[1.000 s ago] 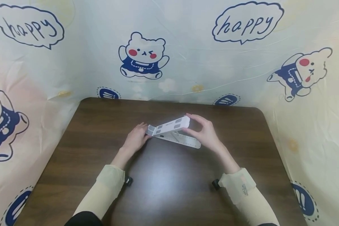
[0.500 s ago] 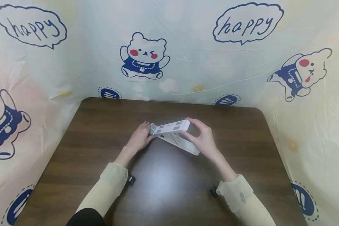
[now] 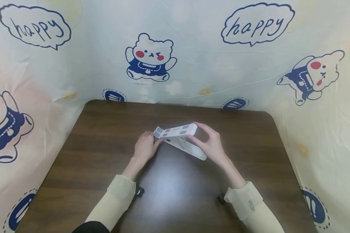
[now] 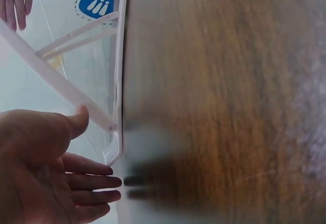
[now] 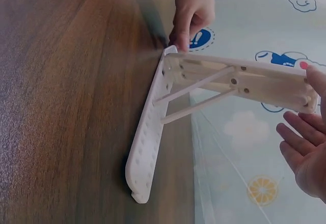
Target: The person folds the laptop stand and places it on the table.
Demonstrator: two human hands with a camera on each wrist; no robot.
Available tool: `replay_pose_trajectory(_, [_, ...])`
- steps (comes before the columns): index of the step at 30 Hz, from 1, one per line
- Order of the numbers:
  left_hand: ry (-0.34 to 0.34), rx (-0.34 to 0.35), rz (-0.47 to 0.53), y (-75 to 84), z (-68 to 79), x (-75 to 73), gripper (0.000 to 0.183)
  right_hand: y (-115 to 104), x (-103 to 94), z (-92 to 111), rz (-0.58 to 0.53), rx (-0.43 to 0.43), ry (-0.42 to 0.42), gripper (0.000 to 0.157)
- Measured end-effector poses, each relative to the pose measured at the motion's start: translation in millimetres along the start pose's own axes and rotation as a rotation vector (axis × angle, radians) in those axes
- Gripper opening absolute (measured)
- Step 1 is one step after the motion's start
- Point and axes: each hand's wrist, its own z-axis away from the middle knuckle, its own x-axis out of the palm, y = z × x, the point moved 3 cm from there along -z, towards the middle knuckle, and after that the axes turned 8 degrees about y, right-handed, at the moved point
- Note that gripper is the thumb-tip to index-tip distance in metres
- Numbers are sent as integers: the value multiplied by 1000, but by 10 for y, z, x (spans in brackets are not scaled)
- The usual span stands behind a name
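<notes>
Stand [image 3: 178, 132], white and hinged, sat toward the far half of the brown table [image 3: 245, 145], directly between the two hands, long axis running roughly left to right. Hinged end, with its small upturned lip [image 3: 158, 131], pointed at the left hand [image 3: 144, 147]; free ends fanned apart toward the right hand [image 3: 214, 142]. Lower plate [image 5: 147, 142] lay along the tabletop, angled somewhat back toward the wearer; upper panel [image 5: 277, 87] rose at a slant above it, a pair of thin struts [image 5: 201, 105] bridging the gap. Key relation: the right hand stood at the raised far tip of the upper panel, the left beside the hinge, so the right was nearer the lifted end. Right grip narrow: thumb on one long edge, fingertips at the opposite one, pinching the panel across its width, lower fingers extended clear of it. Left grip looser, thumb set well away from the straight fingers; thumb tip appeared to touch the panel's side near the hinge, index tip close to the lip. Pressure there could not be told. Backdrop [image 3: 192, 64], printed with cartoon bears, rose beyond the table.
</notes>
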Motion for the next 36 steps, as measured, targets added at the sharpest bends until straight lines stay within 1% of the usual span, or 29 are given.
replay_pose_trajectory(1, [-15, -12, 9, 23, 7, -21, 69, -3, -3, 1, 0, -1, -1, 57])
replay_pose_trajectory(4, [-29, -26, 26, 86, 31, -84, 79, -13, -6, 6, -4, -6, -4, 55])
replay_pose_trajectory(8, [-36, -29, 46, 116, 28, -103, 86, -20, -5, 20, 4, 11, -9, 54])
replay_pose_trajectory(11, [-44, -37, 54, 113, 11, -88, 87, -24, -2, 36, 1, 32, -12, 54])
replay_pose_trajectory(15, [-49, -36, 40, 106, -12, -67, 85, -38, 7, 61, -14, 50, -11, 55])
replay_pose_trajectory(20, [-32, -20, 52, 108, -40, -70, 84, -35, 18, 81, -13, 38, 2, 56])
replay_pose_trajectory(23, [-37, -26, 58, 122, -43, -92, 89, 0, 20, 90, -9, 39, 7, 59])
replay_pose_trajectory(27, [-88, -69, 67, 204, -29, -205, 93, 142, 0, 137, 20, 65, -8, 62])
replay_pose_trajectory(30, [-139, -70, 60, 324, -31, -377, 91, 325, -43, 208, 73, 81, -44, 61])
replay_pose_trajectory(31, [-158, -64, 64, 358, -36, -426, 89, 395, -58, 234, 94, 80, -57, 61])
replay_pose_trajectory(34, [-214, -1, 67, 414, -55, -523, 85, 586, -113, 308, 147, 83, -107, 60])
replay_pose_trajectory(36, [-235, 45, 93, 375, -66, -499, 84, 691, -139, 350, 176, 89, -144, 61])
